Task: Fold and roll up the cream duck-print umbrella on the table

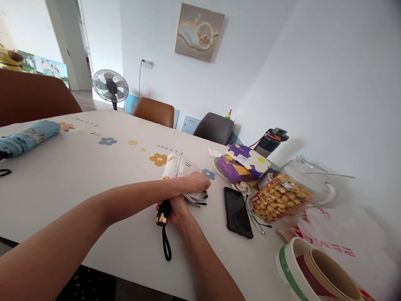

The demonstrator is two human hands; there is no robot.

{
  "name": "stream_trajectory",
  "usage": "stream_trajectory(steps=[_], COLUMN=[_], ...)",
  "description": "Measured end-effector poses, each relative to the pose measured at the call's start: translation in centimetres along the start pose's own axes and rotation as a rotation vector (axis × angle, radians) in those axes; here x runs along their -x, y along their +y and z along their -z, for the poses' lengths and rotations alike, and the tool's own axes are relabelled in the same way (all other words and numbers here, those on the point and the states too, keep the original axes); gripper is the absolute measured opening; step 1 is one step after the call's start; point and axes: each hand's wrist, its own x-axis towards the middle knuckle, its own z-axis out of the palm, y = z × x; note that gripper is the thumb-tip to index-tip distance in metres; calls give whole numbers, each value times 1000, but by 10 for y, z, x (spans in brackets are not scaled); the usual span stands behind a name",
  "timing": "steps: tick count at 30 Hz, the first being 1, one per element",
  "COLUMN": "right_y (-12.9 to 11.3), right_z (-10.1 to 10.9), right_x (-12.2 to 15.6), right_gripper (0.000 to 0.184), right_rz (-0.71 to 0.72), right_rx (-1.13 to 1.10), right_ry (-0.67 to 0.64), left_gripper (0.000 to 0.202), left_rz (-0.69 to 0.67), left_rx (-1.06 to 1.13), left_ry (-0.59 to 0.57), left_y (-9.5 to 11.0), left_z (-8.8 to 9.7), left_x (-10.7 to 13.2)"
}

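Note:
A folded white umbrella (178, 166) with small yellow prints lies on the table in front of me, its black handle (163, 212) with a copper ring and a black wrist strap pointing toward me. My right hand (177, 209) is wrapped round the handle. My left hand (196, 182) reaches across over the right one and is closed on the folded canopy near its lower end.
A black phone (237, 212) lies just right of my hands. Further right are a snack bag (278, 199), a glass jar (308, 180), a purple box (242, 164), a dark bottle (270, 141), paper bowls (319, 271). A blue umbrella (25, 139) lies far left. Chairs ring the table.

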Motion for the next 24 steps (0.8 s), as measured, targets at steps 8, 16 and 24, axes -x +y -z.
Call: stream_trajectory(steps=[8, 16, 24], right_y=[-3, -14, -19], right_z=[1, -5, -2], right_x=[-1, 6, 11], right_gripper=[9, 17, 21], right_rz=[-46, -106, -105], right_rx=[-1, -23, -41], right_ry=[35, 94, 25], left_gripper=[21, 36, 21], left_rz=[138, 192, 483], left_rx=[183, 313, 604], left_ry=[453, 818, 867], left_y=[2, -51, -92], left_z=[17, 62, 30], left_x=[14, 94, 169])
